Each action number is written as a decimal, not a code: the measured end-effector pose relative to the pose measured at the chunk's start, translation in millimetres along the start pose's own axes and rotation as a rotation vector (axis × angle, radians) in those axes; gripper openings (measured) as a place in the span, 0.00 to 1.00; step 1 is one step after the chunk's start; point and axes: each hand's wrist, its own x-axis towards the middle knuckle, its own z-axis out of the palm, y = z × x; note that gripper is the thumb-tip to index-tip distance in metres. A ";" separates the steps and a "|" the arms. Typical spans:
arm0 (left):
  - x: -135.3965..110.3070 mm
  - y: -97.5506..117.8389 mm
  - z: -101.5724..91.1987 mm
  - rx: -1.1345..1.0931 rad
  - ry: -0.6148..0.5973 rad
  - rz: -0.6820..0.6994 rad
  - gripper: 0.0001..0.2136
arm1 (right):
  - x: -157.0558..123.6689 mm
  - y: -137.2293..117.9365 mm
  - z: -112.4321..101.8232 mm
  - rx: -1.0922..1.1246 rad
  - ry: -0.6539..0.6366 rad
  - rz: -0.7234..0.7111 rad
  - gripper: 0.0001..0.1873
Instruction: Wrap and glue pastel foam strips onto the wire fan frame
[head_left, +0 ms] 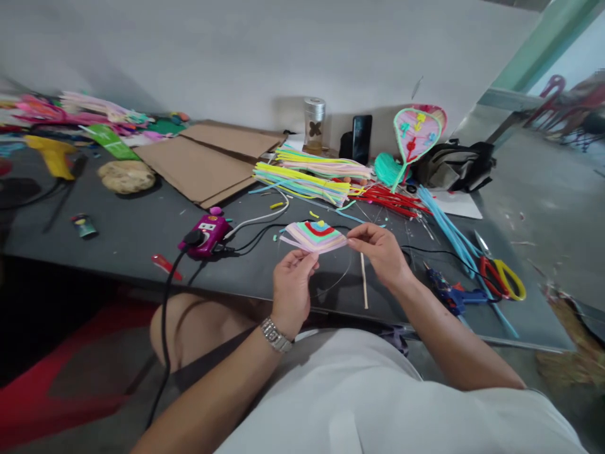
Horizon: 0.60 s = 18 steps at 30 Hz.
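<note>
A small fan-shaped piece (326, 241) of pipe cleaners, banded in pink, cream, red, mint and blue with a yellow tip, is held above the table's front edge. My left hand (292, 284) pinches its lower edge between thumb and fingers. At the piece's right corner, my right hand (380, 252) has thumb and fingertips closed on the edge. A thin wooden stick (363, 284) lies just below my right hand. Beyond the piece are bundles of yellow and pastel pipe cleaners (302, 181), with red pipe cleaners (394, 200) to their right.
Right: light blue pipe cleaners (447, 224), a blue glue gun (456, 293), scissors (516, 280). Left: a purple power strip (207, 236) with cables, cardboard (198, 167), a stone (126, 176), a yellow tool (51, 154). Back: a bottle (314, 120), phone (362, 139) and racket-shaped craft (416, 135).
</note>
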 end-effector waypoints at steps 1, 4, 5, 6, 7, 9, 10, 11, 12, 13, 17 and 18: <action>-0.1 -0.8 0.0 -0.003 -0.002 0.005 0.11 | 0.1 -0.3 -0.2 -0.001 -0.009 0.002 0.14; -0.1 -3.7 0.3 -0.006 -0.017 0.020 0.11 | 2.1 -2.2 -0.1 -0.035 -0.069 -0.027 0.15; 0.0 -4.5 0.3 -0.007 -0.021 0.026 0.11 | 3.3 -2.9 0.5 -0.043 -0.094 -0.036 0.16; 0.2 -5.0 0.3 -0.007 -0.024 0.034 0.11 | 4.7 -3.7 1.3 -0.043 -0.114 -0.041 0.16; 0.4 -5.3 0.2 -0.008 -0.024 0.042 0.11 | 6.0 -4.4 2.5 -0.038 -0.129 -0.045 0.17; 0.8 -5.2 0.0 -0.016 -0.023 0.056 0.11 | 8.0 -5.3 5.1 -0.017 -0.144 -0.048 0.19; 1.1 -5.0 0.0 -0.018 -0.021 0.057 0.11 | 8.4 -5.4 6.4 -0.008 -0.144 -0.050 0.19; 1.4 -4.7 -0.1 -0.018 -0.018 0.053 0.11 | 8.2 -5.1 7.5 -0.003 -0.141 -0.050 0.20; 1.7 -4.5 -0.1 -0.013 -0.017 0.047 0.11 | 7.5 -4.4 8.1 -0.005 -0.136 -0.050 0.20; 1.9 -4.0 -0.1 -0.003 -0.019 0.039 0.12 | 6.3 -3.4 8.2 -0.012 -0.130 -0.052 0.20; 2.2 1.5 -1.2 0.076 -0.056 0.044 0.11 | 1.3 -1.6 -0.2 -0.068 -0.136 -0.071 0.17; 1.9 4.3 -1.9 0.109 -0.073 0.062 0.11 | 1.2 -4.2 -3.6 -0.101 -0.154 -0.079 0.17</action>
